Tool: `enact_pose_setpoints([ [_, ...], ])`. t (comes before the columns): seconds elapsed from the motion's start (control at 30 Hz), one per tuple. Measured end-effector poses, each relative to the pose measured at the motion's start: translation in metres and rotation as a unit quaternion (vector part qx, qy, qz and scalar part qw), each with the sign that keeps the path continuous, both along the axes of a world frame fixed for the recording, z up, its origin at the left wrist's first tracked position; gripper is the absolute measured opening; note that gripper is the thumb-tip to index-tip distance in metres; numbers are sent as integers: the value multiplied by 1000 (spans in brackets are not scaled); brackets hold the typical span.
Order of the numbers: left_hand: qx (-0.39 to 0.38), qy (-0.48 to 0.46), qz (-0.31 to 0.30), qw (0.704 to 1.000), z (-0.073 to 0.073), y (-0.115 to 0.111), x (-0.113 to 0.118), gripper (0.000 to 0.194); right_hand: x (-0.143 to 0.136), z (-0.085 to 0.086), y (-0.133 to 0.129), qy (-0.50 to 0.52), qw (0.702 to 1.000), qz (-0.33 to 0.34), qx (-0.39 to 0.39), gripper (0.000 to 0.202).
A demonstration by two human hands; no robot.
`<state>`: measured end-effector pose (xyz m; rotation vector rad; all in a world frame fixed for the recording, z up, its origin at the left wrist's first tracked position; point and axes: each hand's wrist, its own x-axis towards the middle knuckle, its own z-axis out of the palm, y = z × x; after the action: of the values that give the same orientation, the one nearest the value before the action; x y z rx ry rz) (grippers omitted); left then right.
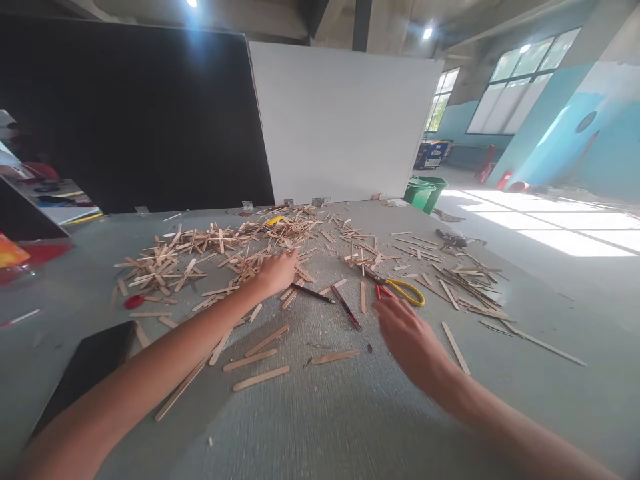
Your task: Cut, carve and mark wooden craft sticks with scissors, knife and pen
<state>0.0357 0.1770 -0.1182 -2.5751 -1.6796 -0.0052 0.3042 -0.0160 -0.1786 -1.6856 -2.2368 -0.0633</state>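
My left hand [278, 272] reaches over the heap of wooden sticks [220, 239]; its fingertips are bent down among them, and what they hold, if anything, is too small to make out. A black pen [314, 293] lies just right of it, beside a dark red pen [346, 308]. My right hand [407, 333] is low over the table, blurred, with its fingertips by the red-handled tool [383, 291]. Just beyond it lie scissors with yellow handles [407, 291]. Loose sticks [261, 378] lie between my forearms.
The grey table [280, 433] carries more sticks and splinters [470, 293] at the right. A red ring-shaped item [133, 302] and a black flat object [90, 367] lie at the left. Black and white panels [345, 127] stand behind, and a green bin [420, 193] stands beyond the table.
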Motion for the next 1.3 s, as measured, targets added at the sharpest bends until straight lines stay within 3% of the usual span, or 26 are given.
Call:
enact_pose_setpoints([
  [0.13, -1, 11, 32, 999, 2, -19, -17, 38, 37, 0, 25, -40, 993, -104, -31, 32],
  [0.3, -20, 9, 6, 1000, 2, -65, -28, 46, 47, 2, 30, -29, 986, -152, -62, 15],
  [0.4, -48, 5, -45, 998, 2, -101, -33, 61, 43, 4, 23, 9, 988, -134, -72, 14],
  [0.57, -74, 7, -111, 991, -8, -158, -34, 58, 22, 5, 9, 84, 992, -71, -64, 15],
  [0.7, -66, 13, -134, 989, -22, -192, -25, 57, 0, 5, 0, 142, 989, -27, -39, 14],
  [0.77, -42, 27, -146, 988, -29, -206, -21, 61, -8, 2, -2, 165, 986, -14, -30, 13],
  [0.83, 33, 27, -166, 985, -39, -218, -18, 62, -14, -1, -4, 181, 983, -7, -25, 14],
  [1.0, 168, 7, -290, 942, -59, -240, -17, 56, -18, -5, -3, 204, 978, -22, -23, 9],
  [1.17, 194, 0, -296, 935, -58, -243, -16, 59, -1, 1, 6, 202, 977, -68, -21, 18],
  [1.3, 196, 9, -299, 934, -53, -244, -16, 58, 22, 4, 20, 184, 976, -114, -11, 13],
])
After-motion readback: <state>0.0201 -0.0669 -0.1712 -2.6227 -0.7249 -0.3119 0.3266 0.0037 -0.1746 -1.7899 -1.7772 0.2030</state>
